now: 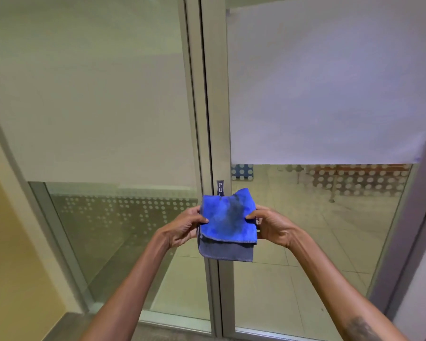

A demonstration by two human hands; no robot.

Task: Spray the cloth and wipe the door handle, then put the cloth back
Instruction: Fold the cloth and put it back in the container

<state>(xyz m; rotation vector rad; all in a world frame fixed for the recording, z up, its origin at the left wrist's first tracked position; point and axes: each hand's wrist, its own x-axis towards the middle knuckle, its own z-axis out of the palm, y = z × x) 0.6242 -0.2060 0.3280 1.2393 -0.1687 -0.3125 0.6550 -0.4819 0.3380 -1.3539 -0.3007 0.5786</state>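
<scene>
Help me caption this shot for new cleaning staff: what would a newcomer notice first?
The bright blue cloth, folded with a dark smudge on it, is held up at centre, the left hand and right hand each with a grip on one side. Behind it stands a glass door with a partly hidden sign on its frame and white paper covering its upper pane.

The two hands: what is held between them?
A folded blue cloth, pinched by the left hand and right hand, as the head view shows.
</scene>
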